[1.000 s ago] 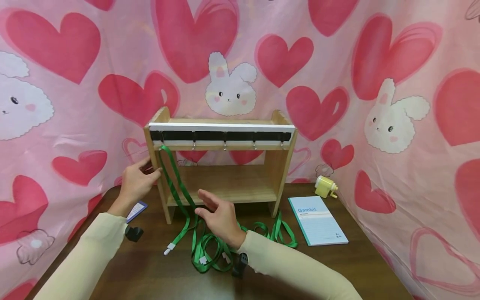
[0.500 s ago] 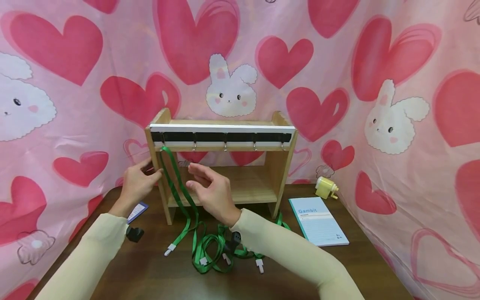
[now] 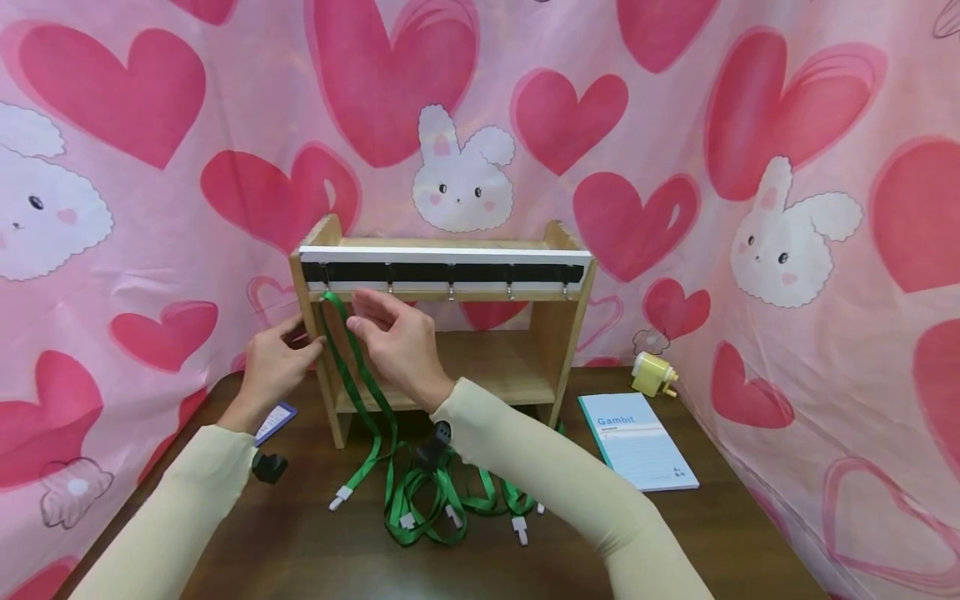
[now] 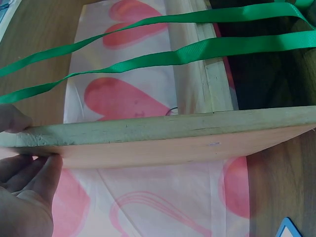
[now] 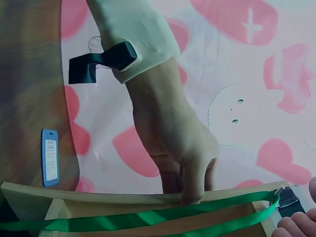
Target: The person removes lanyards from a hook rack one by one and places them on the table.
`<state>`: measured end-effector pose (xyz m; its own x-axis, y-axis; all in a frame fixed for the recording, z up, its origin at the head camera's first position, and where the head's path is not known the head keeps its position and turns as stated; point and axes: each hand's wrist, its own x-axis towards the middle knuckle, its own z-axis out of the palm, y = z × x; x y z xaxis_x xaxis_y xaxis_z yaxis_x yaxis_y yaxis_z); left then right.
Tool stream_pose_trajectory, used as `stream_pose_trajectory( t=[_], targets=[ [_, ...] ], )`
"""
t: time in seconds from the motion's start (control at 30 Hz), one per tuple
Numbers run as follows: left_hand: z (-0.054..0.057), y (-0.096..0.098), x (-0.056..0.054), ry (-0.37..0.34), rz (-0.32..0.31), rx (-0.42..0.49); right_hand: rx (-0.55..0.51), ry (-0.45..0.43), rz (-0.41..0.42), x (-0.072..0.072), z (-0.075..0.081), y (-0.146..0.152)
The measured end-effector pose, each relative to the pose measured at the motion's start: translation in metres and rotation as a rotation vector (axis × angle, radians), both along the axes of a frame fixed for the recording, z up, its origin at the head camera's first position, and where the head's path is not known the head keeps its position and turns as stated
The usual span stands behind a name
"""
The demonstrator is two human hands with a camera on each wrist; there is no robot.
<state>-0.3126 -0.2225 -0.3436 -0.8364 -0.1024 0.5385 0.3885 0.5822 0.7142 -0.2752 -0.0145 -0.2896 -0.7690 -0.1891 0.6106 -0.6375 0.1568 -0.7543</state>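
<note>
A small wooden shelf (image 3: 495, 367) carries a black-and-white strip (image 3: 420, 272) with several metal hooks along its top front. My left hand (image 3: 273, 367) grips its left side panel, thumb in front and fingers behind, as the left wrist view shows on the panel edge (image 4: 148, 129). From the leftmost hook hangs a green lanyard (image 3: 341, 364), its strap looped over the metal. Beside the upper strap is my right hand (image 3: 401, 342), fingers extended and loosely bent, holding nothing visible. In the right wrist view, its fingers (image 5: 296, 224) show at the edge near the hook.
Several more green lanyards lie tangled below the shelf, with white clips (image 3: 520, 531). A blue card holder (image 3: 275, 422) lies left of the shelf. To the right are a notebook (image 3: 637, 450) and a yellow crank device (image 3: 651, 375). A pink heart-patterned cloth (image 3: 570, 117) hangs behind.
My right hand has risen leftward from beside the lower strap to near the hanging lanyard's top. My left hand keeps its grip on the side panel.
</note>
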Motion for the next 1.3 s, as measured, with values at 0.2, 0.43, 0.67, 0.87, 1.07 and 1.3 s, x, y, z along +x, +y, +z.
stream_pose_trajectory(
  t=[0.2, 0.43, 0.67, 0.87, 1.07, 1.3],
  targets=[
    [0.001, 0.000, 0.001, -0.017, -0.006, 0.000, 0.015, -0.044, -0.030, -0.005, 0.002, -0.010],
    [0.003, 0.001, 0.000, -0.025, -0.010, 0.016, 0.020, -0.075, -0.052, -0.011, 0.002, -0.014],
    [0.005, 0.000, -0.001, 0.012, -0.006, -0.006, 0.050, -0.065, -0.074, -0.016, 0.000, -0.019],
    [0.006, 0.000, 0.000, 0.011, -0.012, 0.000, 0.011, -0.084, -0.080, -0.018, -0.002, -0.032],
    [0.005, 0.000, 0.000, -0.018, -0.015, 0.008, -0.113, -0.159, -0.144, -0.016, -0.007, -0.048],
    [0.005, 0.001, 0.002, -0.043, -0.013, 0.029, -0.257, -0.260, -0.197, -0.012, -0.010, -0.064]
  ],
)
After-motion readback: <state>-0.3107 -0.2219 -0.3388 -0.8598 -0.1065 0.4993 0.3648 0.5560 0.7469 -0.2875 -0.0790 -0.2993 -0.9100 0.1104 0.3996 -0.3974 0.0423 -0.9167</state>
